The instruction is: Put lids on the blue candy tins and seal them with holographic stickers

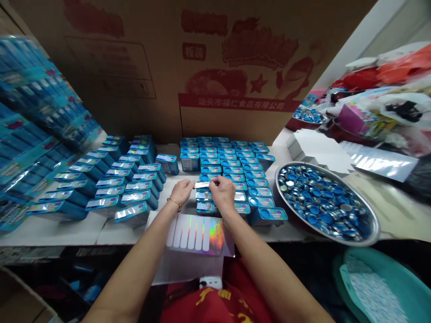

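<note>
A small silvery sticker strip (202, 184) stretches between my two hands, over a row of blue boxes (207, 207). My left hand (182, 192), a bracelet at its wrist, pinches the strip's left end. At the other end, the fingers of my right hand (222, 193) are closed on it, just above the box tops. I cannot tell whether the strip touches a box. Below my wrists lies a shiny holographic sticker sheet (215, 235) with pale strips on it, partly off the table's front edge. My right hand hides some boxes beneath it.
More blue boxes (107, 192) stand in rows at the left, beside stacked blue packs (30, 107). A metal basin (373, 240) of blue and silver caps stands right. Behind is a large carton (161, 58). A green tub (380, 264) sits below, and a silvery sheet (387, 163) lies farther right.
</note>
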Demonstrator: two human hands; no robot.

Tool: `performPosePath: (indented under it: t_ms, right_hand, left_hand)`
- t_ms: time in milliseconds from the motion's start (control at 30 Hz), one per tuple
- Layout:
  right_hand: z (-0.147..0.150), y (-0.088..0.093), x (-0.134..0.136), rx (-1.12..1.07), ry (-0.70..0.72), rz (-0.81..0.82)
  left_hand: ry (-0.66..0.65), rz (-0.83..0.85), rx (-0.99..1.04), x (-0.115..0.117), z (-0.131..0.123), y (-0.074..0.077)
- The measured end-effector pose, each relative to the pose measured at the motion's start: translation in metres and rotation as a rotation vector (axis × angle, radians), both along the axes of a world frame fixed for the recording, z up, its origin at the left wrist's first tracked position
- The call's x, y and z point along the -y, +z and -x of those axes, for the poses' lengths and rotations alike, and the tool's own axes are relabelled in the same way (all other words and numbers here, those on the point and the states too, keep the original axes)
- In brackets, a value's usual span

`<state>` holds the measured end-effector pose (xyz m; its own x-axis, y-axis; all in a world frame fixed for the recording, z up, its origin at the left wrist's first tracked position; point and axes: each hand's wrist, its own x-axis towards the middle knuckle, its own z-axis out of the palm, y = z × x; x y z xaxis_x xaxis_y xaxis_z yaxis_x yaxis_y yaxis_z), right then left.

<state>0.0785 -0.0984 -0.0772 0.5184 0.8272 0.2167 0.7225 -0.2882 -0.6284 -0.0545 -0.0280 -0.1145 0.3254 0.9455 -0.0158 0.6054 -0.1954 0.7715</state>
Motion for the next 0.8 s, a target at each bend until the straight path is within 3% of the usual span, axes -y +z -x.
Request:
performPosePath:
  t_ms: [267, 367, 500, 667, 800]
  right_hand:
    - [-0.004, 0.002, 0.008, 0.372, 0.101, 0.092]
    - [-0.007, 0.007, 0.013, 0.493, 0.248, 0.059]
    - [-0.013, 0.015, 0.023, 0.556, 0.429, 0.077]
    - [-0.018, 0.019, 0.075, 0.404, 0.636, 0.012]
    - [-0.008, -0.004, 0.117, 0.380, 0.743, 0.121]
  left_hand:
    - [0.060, -0.079, -0.119, 0.010, -0.003, -0.009]
    - [0.116, -0.123, -0.136, 0.013, -0.001, -0.011]
    - [0.215, -0.269, -0.152, 0.019, 0.006, 0.001]
    - [0.117, -0.338, -0.136, 0.034, 0.020, 0.013]
    - [0.119, -0.332, -0.116, 0.042, 0.023, 0.013]
